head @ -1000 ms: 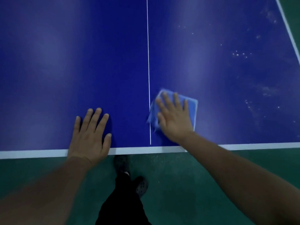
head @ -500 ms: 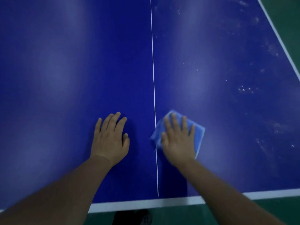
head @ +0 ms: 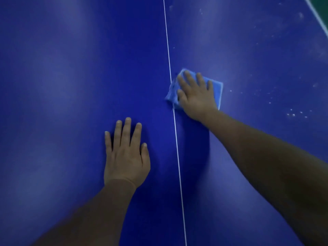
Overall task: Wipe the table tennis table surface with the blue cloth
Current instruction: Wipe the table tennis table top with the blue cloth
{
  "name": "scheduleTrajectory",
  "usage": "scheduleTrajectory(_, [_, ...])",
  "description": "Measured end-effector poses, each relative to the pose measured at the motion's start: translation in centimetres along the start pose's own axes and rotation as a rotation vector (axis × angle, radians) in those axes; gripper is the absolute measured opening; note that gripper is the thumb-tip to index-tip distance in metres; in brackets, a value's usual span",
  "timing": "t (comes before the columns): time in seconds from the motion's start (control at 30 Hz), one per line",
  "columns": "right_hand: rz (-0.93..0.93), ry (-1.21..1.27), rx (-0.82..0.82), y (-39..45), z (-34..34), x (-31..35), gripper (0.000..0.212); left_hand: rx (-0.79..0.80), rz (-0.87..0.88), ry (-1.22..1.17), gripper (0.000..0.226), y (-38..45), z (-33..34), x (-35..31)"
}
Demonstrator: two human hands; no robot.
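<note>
The dark blue table tennis table (head: 71,86) fills the view, split by a thin white centre line (head: 170,75). A folded light blue cloth (head: 215,87) lies just right of that line. My right hand (head: 195,96) presses flat on the cloth with straight, spread fingers and covers most of it. My left hand (head: 126,155) rests flat on the bare surface left of the line, nearer to me, fingers straight.
Pale dust specks and smudges (head: 292,113) dot the right half of the table. The white side line (head: 319,16) and a strip of green floor show at the top right corner.
My right hand has pushed the cloth forward along the centre line, away from the near edge. The left hand has moved forward too. The near edge and the floor have left the view.
</note>
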State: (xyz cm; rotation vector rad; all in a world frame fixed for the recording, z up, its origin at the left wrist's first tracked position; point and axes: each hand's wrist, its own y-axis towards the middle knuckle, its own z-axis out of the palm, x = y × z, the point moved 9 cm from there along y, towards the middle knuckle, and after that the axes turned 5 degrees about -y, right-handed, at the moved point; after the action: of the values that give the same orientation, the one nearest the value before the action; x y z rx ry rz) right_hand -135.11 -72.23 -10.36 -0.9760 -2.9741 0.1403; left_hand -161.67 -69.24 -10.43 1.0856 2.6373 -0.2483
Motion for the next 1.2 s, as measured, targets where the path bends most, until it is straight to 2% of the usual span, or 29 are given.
scheduleTrajectory(0.07, [0.138,0.054,-0.009,0.3,-0.1,-0.6,0.057,0.018,0.006,0.005,0.061,0.2,0.4,0.0])
scheduleTrajectory(0.1, [0.124,0.029,-0.035,-1.2,-0.2,0.7,0.058,0.026,0.004,0.008,0.061,0.2,0.5,0.2])
scheduleTrajectory(0.23, [-0.334,0.022,-0.002,-11.3,1.0,8.6,0.056,0.031,0.014,0.042,0.06,0.1,0.9,0.4])
scheduleTrajectory(0.3, [-0.398,-0.005,0.0,-9.7,1.0,7.0,0.054,0.028,0.013,0.041,0.06,0.2,0.7,0.5])
scheduleTrajectory(0.37, [-0.167,-0.069,-0.086,-4.6,0.3,2.1,0.056,0.027,0.017,0.041,0.06,0.3,0.8,0.4])
scheduleTrajectory(0.43, [0.167,-0.023,-0.049,-0.3,-0.2,-2.8,0.059,0.025,0.018,0.049,0.06,0.4,0.7,0.3])
scheduleTrajectory(0.47, [0.271,0.014,-0.034,0.7,-0.2,-3.3,0.059,0.024,0.019,0.051,0.06,0.4,0.7,0.4])
scheduleTrajectory(0.5, [0.285,0.036,-0.041,1.2,-0.2,-2.1,0.06,0.023,0.021,0.049,0.06,0.4,0.6,0.3])
scheduleTrajectory(0.53, [0.22,0.04,-0.063,1.2,-0.5,0.5,0.061,0.019,0.023,0.046,0.06,0.4,0.6,0.3])
scheduleTrajectory(0.63, [-0.173,0.037,-0.064,-0.4,0.0,9.4,0.062,-0.002,0.019,0.03,0.06,0.4,0.3,0.2])
scheduleTrajectory(0.7, [-0.241,0.04,-0.061,-0.6,0.2,7.6,0.06,-0.007,0.021,0.024,0.06,0.4,0.2,0.1])
scheduleTrajectory(0.73, [-0.166,0.023,-0.076,0.0,0.0,4.0,0.062,-0.005,0.023,0.024,0.06,0.4,0.2,0.1])
scheduleTrajectory(0.8, [0.098,-0.043,-0.091,0.5,0.2,-6.5,0.064,-0.009,0.026,0.033,0.059,0.3,0.3,0.2])
scheduleTrajectory(0.9, [0.666,0.024,-0.06,-3.0,-0.2,-22.8,0.061,-0.011,0.028,0.028,0.059,0.3,0.5,0.2])
scheduleTrajectory(0.93, [0.836,0.08,-0.027,-4.5,-0.2,-24.9,0.059,-0.008,0.025,0.032,0.059,0.2,0.5,0.3])
scheduleTrajectory(0.97, [0.916,0.12,-0.017,-5.1,0.1,-24.9,0.058,-0.003,0.024,0.034,0.059,0.2,0.5,0.4])
scheduleTrajectory(1.0, [0.881,0.119,-0.035,-4.8,0.1,-23.3,0.059,-0.001,0.022,0.032,0.059,0.2,0.5,0.4])
scheduleTrajectory(1.03, [0.743,0.077,-0.072,-3.9,0.1,-20.2,0.061,-0.001,0.019,0.029,0.059,0.3,0.5,0.4])
scheduleTrajectory(1.17, [-0.038,-0.024,-0.137,-3.0,0.8,-2.0,0.06,0.0,0.014,0.019,0.059,0.3,0.7,0.5])
scheduleTrajectory(1.2, [-0.202,-0.019,-0.125,-3.6,1.0,0.6,0.058,0.0,0.012,0.011,0.059,0.3,0.7,0.6])
